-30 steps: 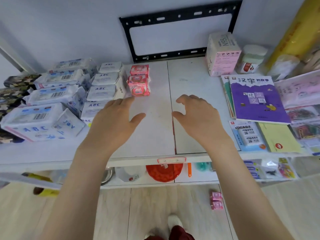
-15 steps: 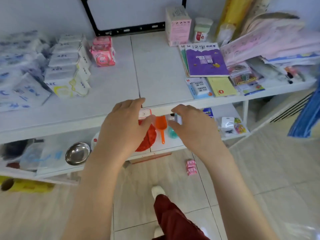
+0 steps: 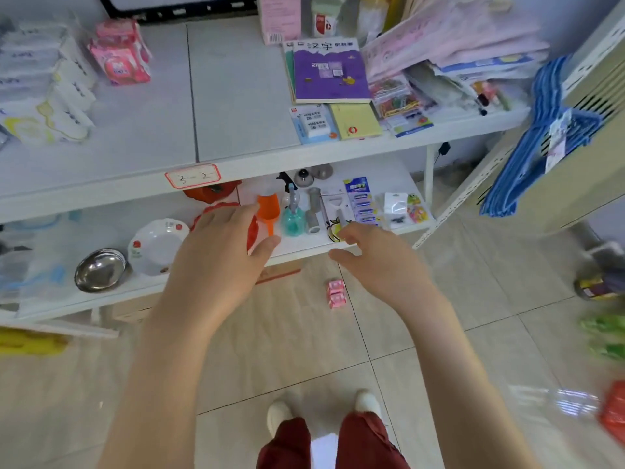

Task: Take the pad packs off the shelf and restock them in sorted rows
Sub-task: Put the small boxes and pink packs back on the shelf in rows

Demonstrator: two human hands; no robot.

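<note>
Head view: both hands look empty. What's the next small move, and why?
Probably lower the right hand to the two small pink packs on the floor tiles. Both it and the left hand are open and hold nothing, and those packs lie just below the right hand, apart from the pink row on the top shelf.

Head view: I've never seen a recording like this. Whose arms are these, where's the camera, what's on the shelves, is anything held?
No machine: a person wears the camera on their head, looking down past their own arms. The left hand and right hand hover open before the lower shelf, holding nothing. The upper shelf carries white pad packs, pink pad packs and a purple book. Below sit a metal bowl and a plate. Two small pink packs lie on the floor.
</note>
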